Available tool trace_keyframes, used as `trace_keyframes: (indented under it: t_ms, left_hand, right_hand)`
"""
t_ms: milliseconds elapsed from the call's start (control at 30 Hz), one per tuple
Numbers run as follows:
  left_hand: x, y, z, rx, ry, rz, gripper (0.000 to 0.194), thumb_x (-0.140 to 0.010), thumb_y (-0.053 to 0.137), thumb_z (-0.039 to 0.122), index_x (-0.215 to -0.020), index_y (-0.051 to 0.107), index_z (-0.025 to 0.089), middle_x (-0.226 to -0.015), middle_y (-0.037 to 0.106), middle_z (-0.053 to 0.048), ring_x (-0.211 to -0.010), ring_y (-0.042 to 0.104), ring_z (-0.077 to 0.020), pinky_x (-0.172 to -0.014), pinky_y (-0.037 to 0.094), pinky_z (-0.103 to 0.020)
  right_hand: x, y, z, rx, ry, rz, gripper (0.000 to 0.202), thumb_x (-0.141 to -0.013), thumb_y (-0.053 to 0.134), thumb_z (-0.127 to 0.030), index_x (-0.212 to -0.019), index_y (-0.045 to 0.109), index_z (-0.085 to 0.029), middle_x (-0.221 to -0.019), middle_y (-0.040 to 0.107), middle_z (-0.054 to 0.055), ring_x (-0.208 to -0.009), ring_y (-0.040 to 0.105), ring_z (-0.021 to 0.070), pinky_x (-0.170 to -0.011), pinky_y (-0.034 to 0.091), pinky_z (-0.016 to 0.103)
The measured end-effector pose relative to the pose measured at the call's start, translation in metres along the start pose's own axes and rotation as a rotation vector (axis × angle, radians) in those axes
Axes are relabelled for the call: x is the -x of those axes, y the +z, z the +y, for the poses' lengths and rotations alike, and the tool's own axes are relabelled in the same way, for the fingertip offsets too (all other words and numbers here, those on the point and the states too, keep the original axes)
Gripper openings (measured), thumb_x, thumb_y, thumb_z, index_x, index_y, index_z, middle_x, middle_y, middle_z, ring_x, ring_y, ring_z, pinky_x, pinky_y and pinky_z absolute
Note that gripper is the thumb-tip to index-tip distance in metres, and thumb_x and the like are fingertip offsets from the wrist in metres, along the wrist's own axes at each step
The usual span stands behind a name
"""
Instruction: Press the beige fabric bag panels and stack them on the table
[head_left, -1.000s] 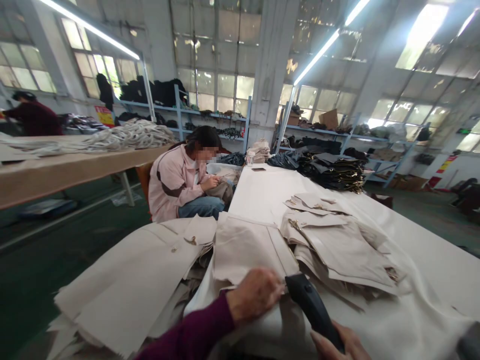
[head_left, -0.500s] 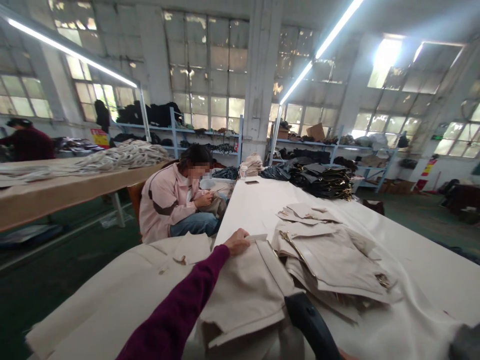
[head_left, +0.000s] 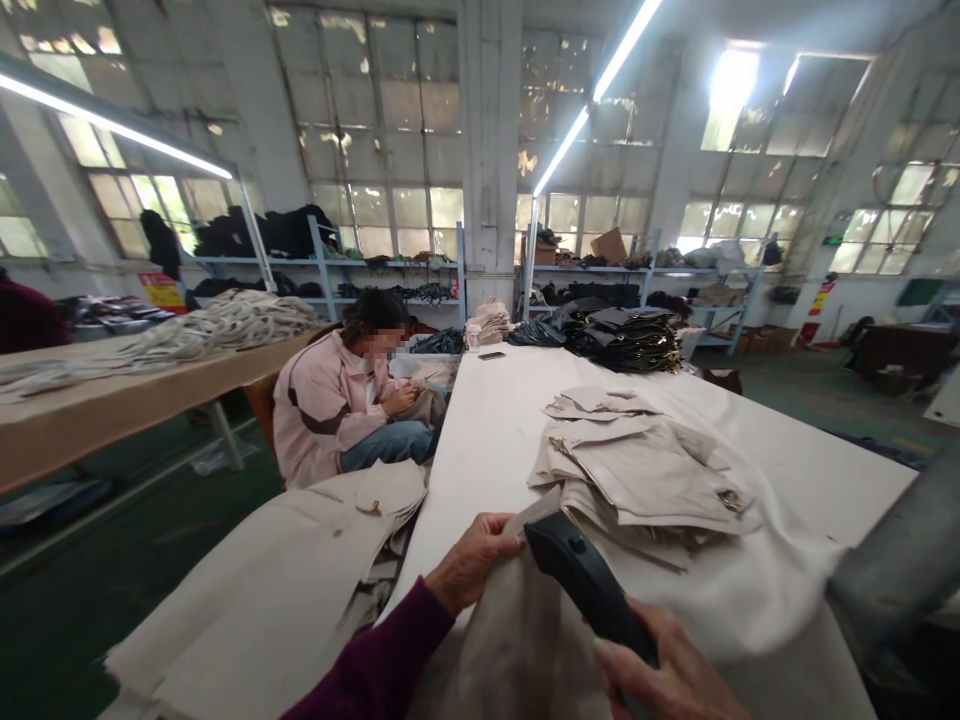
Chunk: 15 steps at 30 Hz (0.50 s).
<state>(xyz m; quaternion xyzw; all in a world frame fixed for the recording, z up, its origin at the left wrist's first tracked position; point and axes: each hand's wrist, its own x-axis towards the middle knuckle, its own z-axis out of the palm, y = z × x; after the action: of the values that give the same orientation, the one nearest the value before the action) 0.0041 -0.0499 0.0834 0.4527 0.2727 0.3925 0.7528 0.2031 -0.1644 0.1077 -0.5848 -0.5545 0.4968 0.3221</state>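
Note:
In the head view, my left hand (head_left: 476, 558) pinches the upper edge of a beige fabric piece (head_left: 517, 640), which hangs down toward me at the bottom middle. My right hand (head_left: 671, 665) is wrapped around a black handheld clipper (head_left: 589, 578) with a small switch on its body. The clipper's head is up against the fabric's edge, just right of my left fingers; whether its tip touches is hard to see. A stack of beige fabric pieces with metal zips (head_left: 645, 475) lies beyond the clipper. More beige pieces (head_left: 277, 575) drape at the left.
A white-covered table (head_left: 480, 410) stretches away, bearing a phone (head_left: 492, 356) and a dark pile of pieces with metal trim (head_left: 622, 335). A seated person in a pink jacket (head_left: 319, 400) works at its left side. A grey post-like shape (head_left: 900, 560) stands close on the right.
My left hand has come closer and lower, lifting the fabric so it hangs from its edge. The clipper moved up and left to that edge, and my right hand has come into view. The camera view shifted right.

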Motion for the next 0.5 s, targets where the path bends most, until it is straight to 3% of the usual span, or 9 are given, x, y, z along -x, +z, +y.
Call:
trace_keyframes:
  t_ms: [200,367,500]
  left_hand:
    - [0.017,0.016,-0.026,0.069,-0.047,-0.01,0.022,-0.058,0.071,0.016,-0.077,0.07,0.007,-0.062,0.066,-0.006,-0.055,0.059,-0.0137,-0.053,0.042,-0.022]
    - [0.018,0.016,-0.031,0.19,-0.059,0.204,0.027,-0.05,0.073,0.013,-0.076,0.068,0.011,-0.067,0.068,-0.003,-0.054,0.058,-0.012,-0.055,0.044,-0.023]
    - [0.018,0.022,-0.03,0.181,-0.058,0.096,0.025,-0.051,0.072,0.014,-0.075,0.068,0.009,-0.063,0.067,-0.005,-0.052,0.058,-0.0131,-0.053,0.043,-0.023]
  right_hand:
    - [0.005,-0.005,-0.007,-0.047,-0.079,0.013,0.031,-0.08,0.053,-0.05,-0.074,0.049,-0.02,-0.042,0.048,-0.008,-0.035,0.045,0.0089,-0.038,0.039,0.019]
    - [0.016,-0.021,-0.003,-0.03,-0.102,0.011,0.036,-0.082,0.051,-0.053,-0.068,0.047,-0.02,-0.043,0.048,-0.007,-0.035,0.045,0.0085,-0.037,0.039,0.019]
    - [0.031,-0.017,0.014,-0.011,-0.057,-0.022,0.034,-0.079,0.054,-0.052,-0.07,0.05,-0.019,-0.041,0.046,-0.008,-0.034,0.043,0.0076,-0.037,0.035,0.018]
